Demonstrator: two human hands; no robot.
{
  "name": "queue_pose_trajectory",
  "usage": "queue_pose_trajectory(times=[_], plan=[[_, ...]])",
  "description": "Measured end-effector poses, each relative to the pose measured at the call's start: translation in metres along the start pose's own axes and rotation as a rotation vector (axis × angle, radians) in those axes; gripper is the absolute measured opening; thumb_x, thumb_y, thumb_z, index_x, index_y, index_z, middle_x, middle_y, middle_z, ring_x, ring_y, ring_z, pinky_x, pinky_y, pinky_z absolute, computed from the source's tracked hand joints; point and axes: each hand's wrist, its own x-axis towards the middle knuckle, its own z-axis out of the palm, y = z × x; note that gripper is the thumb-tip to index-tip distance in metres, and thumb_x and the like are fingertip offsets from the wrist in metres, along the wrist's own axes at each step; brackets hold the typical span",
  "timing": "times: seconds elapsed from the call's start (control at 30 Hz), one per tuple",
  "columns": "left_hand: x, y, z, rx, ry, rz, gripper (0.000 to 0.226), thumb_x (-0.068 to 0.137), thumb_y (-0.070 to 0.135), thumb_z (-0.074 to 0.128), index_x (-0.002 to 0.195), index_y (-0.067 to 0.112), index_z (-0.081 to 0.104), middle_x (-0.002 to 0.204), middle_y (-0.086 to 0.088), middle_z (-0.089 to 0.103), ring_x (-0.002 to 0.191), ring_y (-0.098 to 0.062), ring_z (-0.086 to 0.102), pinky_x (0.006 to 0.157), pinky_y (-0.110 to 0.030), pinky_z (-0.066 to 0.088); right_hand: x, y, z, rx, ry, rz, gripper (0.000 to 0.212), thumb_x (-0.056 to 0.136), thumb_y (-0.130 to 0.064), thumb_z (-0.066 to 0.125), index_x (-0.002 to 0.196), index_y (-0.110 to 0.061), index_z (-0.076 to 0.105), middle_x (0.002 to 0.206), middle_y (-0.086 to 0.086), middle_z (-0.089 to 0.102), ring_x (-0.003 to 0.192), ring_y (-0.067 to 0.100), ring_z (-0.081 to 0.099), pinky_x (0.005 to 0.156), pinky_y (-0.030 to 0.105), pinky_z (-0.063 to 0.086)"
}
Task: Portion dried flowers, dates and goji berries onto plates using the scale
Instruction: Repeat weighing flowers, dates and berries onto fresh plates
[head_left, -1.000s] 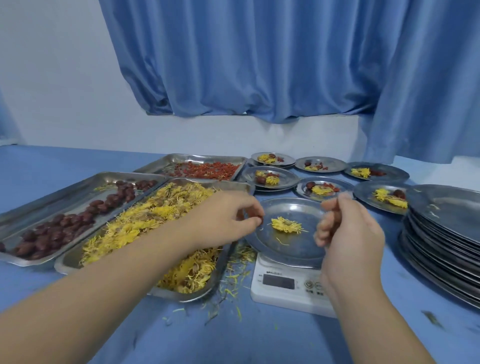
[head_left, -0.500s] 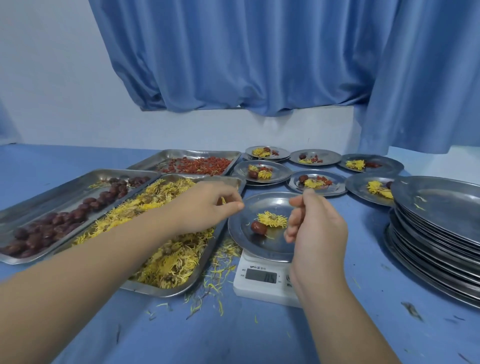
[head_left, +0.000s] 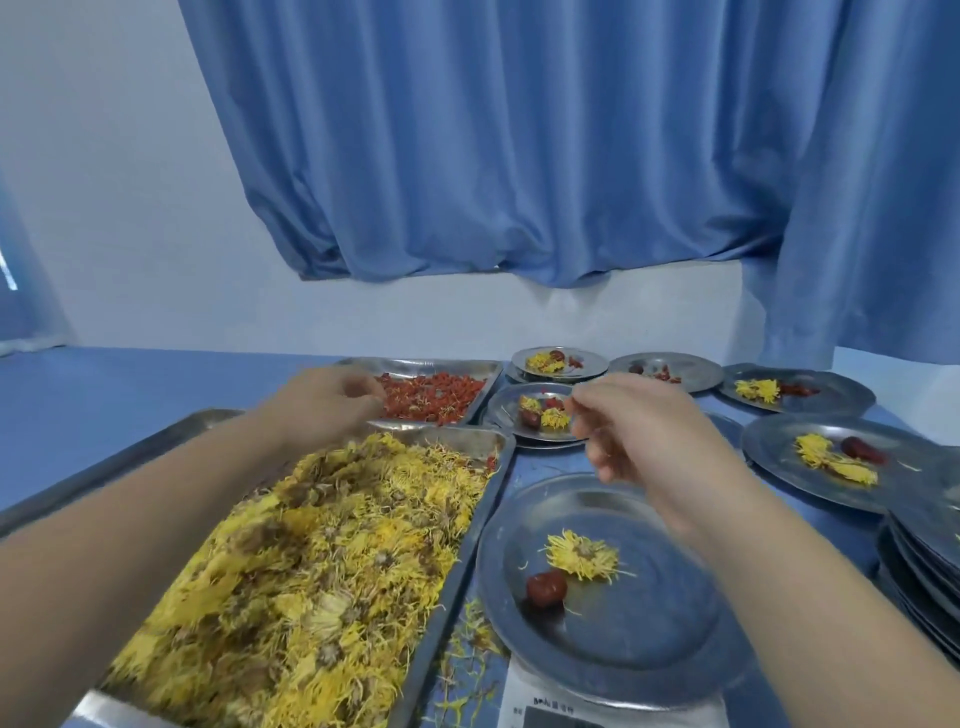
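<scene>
While my left hand (head_left: 332, 400) curls over the far goji berries (head_left: 431, 397), grip unclear | right hand (head_left: 623, 431) half-curled, contents unclear | berries look light, soft: pinch loosely.

We log colours: curtain (head_left: 493, 156) plain blue, no print | wall (head_left: 104, 208) pale white | table (head_left: 104, 384) blue | tray (head_left: 451, 587) bare silver-grey metal | dried flowers (head_left: 322, 561) yellow, and we note brown centres | goji berries (head_left: 431, 397) bright red | date (head_left: 545, 588) dark red | plate (head_left: 623, 649) dull grey steel | scale (head_left: 524, 696) white with dark lettering
</scene>
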Motion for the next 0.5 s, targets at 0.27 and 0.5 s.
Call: queue_pose_trajectory(times=[0.27,0.5], plan=[[0.085,-0.013,0.046,0.088,-0.052,0.004,0.013,0.094,0.029,0.058,0.103,0.026,0.067,0.111,0.002,0.067,0.093,-0.018,0.063,0.071,-0.024,0.046,0.051,0.024,-0.019,-0.163,-0.03,0.015,0.016,0.088,-0.024,0.058,0.079,-0.016,0.069,0.06,-0.005,0.066,0.047,0.009,0.054,0.047,0.025,0.045],[0.131,0.002,0.095,0.357,-0.239,0.025,0.038,0.092,0.017,0.056,0.129,0.026,0.061,0.135,0.002,0.059,0.11,-0.015,0.058,0.089,-0.028,0.048,0.062,0.035,-0.03,-0.202,0.016,-0.007,0.018,0.087,-0.022,0.057,0.078,-0.012,0.069,0.057,-0.006,0.064,0.047,0.01,0.054,0.049,0.025,0.048]])
